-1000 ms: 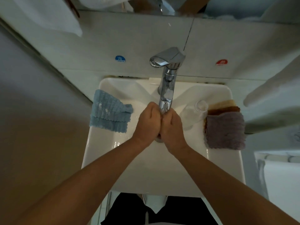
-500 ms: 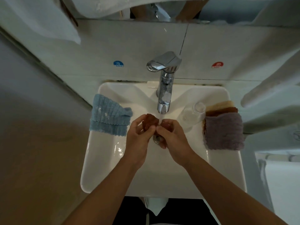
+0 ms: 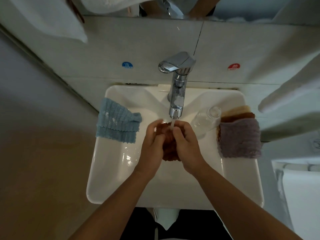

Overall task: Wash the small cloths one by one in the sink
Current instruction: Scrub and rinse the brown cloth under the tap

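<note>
A small brown cloth (image 3: pixel 170 146) hangs between my two hands over the white sink (image 3: pixel 110 172), under the running stream from the chrome faucet (image 3: pixel 176 101). My left hand (image 3: pixel 152 144) grips its left side and my right hand (image 3: pixel 187 146) grips its right side. A blue cloth (image 3: pixel 117 121) lies draped over the sink's left rim. On the right rim sits a stack of cloths, a purple one (image 3: pixel 239 137) on top of brown and tan ones (image 3: pixel 237 112).
A clear plastic bottle (image 3: pixel 206 119) lies on the sink's right side beside the stack. Cold and hot stickers (image 3: pixel 127 65) mark the tiled wall behind the faucet. White towels (image 3: pixel 52 16) hang at upper left and at the right.
My hands dropped from the faucet spout into the basin and moved apart. The brown cloth, bunched before, now hangs spread between them under the water.
</note>
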`<state>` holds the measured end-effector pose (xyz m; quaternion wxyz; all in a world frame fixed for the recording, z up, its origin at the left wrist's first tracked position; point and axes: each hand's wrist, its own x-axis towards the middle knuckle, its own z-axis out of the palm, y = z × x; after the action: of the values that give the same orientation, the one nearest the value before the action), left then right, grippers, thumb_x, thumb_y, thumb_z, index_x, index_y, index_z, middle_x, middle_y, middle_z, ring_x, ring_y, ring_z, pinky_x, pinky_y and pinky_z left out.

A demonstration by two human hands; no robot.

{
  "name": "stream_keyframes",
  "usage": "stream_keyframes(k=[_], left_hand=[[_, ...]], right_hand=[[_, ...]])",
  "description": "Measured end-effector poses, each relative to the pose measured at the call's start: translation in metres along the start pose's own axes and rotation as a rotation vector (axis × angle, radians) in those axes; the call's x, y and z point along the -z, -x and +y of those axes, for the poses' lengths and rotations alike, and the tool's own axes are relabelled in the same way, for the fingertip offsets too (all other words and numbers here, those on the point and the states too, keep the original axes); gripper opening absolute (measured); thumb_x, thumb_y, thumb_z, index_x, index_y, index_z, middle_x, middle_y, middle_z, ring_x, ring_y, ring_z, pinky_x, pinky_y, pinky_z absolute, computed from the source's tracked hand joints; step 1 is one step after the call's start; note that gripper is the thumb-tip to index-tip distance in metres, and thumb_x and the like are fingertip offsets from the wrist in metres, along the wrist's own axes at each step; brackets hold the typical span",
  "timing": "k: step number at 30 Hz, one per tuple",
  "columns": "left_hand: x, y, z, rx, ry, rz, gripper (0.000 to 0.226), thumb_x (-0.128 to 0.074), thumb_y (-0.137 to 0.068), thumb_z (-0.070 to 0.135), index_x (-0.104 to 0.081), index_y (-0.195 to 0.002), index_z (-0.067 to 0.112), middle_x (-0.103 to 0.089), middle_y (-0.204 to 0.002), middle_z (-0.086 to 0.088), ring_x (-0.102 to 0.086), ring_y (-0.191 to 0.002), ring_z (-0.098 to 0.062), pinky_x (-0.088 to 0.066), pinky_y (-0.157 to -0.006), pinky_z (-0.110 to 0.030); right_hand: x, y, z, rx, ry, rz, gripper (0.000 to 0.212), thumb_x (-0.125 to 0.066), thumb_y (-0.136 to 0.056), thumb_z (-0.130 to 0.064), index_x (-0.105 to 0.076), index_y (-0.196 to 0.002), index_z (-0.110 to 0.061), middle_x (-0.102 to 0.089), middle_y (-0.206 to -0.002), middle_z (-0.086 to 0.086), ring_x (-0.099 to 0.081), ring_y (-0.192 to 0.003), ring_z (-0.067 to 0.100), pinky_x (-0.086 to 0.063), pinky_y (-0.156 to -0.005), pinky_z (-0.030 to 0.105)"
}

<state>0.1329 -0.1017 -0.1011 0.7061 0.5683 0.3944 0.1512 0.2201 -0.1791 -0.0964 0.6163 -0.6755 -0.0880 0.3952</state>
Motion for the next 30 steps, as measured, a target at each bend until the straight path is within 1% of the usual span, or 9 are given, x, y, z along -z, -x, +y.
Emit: stream_keyframes(k=[2,4,8,10,13,19,23,27,30], left_hand=[[-0.006,0.007,0.0,0.018,-0.028,-0.007,0.026,-0.049,-0.093,0.049,-0.06,-0.112,0.036,-0.07,-0.099,0.01,-0.07,-0.088,-0.007,-0.056,-0.062,-0.022],[-0.012,0.009,-0.003,0.036,-0.083,0.002,0.041,-0.047,-0.09,0.064,-0.056,-0.107,0.028,-0.067,-0.091,0.009,-0.065,-0.072,-0.001,-0.049,-0.054,-0.017],[-0.015,-0.006,0.004,0.116,0.013,0.134,0.043,-0.048,-0.101,0.051,-0.06,-0.11,0.01,-0.068,-0.091,-0.01,-0.063,-0.065,-0.011,-0.047,-0.049,-0.023],[-0.013,-0.012,0.008,0.15,0.182,0.206,0.04,-0.058,-0.096,0.04,-0.058,-0.114,0.004,-0.069,-0.103,-0.017,-0.073,-0.081,-0.02,-0.058,-0.056,-0.034],[-0.013,-0.007,0.003,0.158,0.284,0.159,0.046,-0.063,-0.087,0.035,-0.057,-0.113,-0.003,-0.07,-0.113,-0.021,-0.071,-0.105,-0.034,-0.062,-0.084,-0.055],[-0.018,-0.002,-0.001,0.076,0.057,0.122,0.039,-0.049,-0.089,0.063,-0.072,-0.095,0.032,-0.075,-0.094,-0.001,-0.068,-0.077,-0.012,-0.053,-0.06,-0.025],[-0.012,-0.017,0.004,0.067,0.049,0.169,0.027,-0.054,-0.101,0.038,-0.05,-0.11,0.014,-0.067,-0.077,0.015,-0.065,-0.066,-0.004,-0.05,-0.051,-0.022],[-0.018,-0.004,0.002,-0.101,-0.079,0.06,0.024,-0.044,-0.103,0.033,-0.05,-0.087,0.016,-0.054,-0.067,0.01,-0.051,-0.06,-0.006,-0.044,-0.052,-0.02],[-0.015,-0.019,0.009,-0.074,-0.134,0.044,0.026,-0.041,-0.101,0.027,-0.046,-0.079,0.014,-0.052,-0.065,0.005,-0.051,-0.061,-0.01,-0.047,-0.052,-0.028]], right_hand=[[-0.006,-0.005,-0.003,0.026,0.033,0.119,0.012,-0.057,-0.101,-0.029,-0.059,-0.112,-0.026,-0.072,-0.103,0.007,-0.072,-0.096,0.031,-0.061,-0.081,0.053],[-0.011,-0.009,-0.009,0.013,-0.034,0.226,0.014,-0.063,-0.098,-0.024,-0.059,-0.111,-0.019,-0.072,-0.103,0.011,-0.072,-0.097,0.032,-0.06,-0.086,0.052],[-0.012,-0.005,-0.009,-0.005,-0.217,0.074,0.028,-0.071,-0.092,-0.033,-0.067,-0.111,-0.012,-0.071,-0.096,0.014,-0.068,-0.086,0.033,-0.055,-0.064,0.04],[-0.012,0.0,-0.005,0.068,-0.144,0.007,0.025,-0.072,-0.092,-0.033,-0.07,-0.114,-0.021,-0.072,-0.096,0.009,-0.07,-0.09,0.024,-0.059,-0.068,0.04],[-0.01,-0.003,0.0,0.079,-0.063,0.117,0.033,-0.075,-0.091,-0.038,-0.063,-0.121,-0.034,-0.074,-0.098,-0.009,-0.071,-0.097,0.012,-0.061,-0.08,0.033],[-0.011,-0.006,0.0,0.311,0.209,0.129,0.017,-0.059,-0.101,-0.036,-0.064,-0.086,-0.028,-0.066,-0.072,-0.011,-0.064,-0.067,0.004,-0.054,-0.062,0.021],[-0.016,-0.004,0.006,0.33,0.275,0.028,0.023,-0.049,-0.105,-0.032,-0.049,-0.086,-0.019,-0.055,-0.068,-0.005,-0.053,-0.061,0.005,-0.047,-0.056,0.025],[-0.01,-0.023,-0.002,0.277,0.342,0.179,0.031,-0.046,-0.105,-0.017,-0.044,-0.075,-0.024,-0.052,-0.061,-0.019,-0.048,-0.056,0.0,-0.037,-0.055,0.012],[-0.012,-0.019,0.0,0.244,0.282,0.152,0.032,-0.04,-0.107,-0.025,-0.045,-0.075,-0.024,-0.052,-0.062,-0.014,-0.048,-0.058,0.003,-0.043,-0.057,0.022]])
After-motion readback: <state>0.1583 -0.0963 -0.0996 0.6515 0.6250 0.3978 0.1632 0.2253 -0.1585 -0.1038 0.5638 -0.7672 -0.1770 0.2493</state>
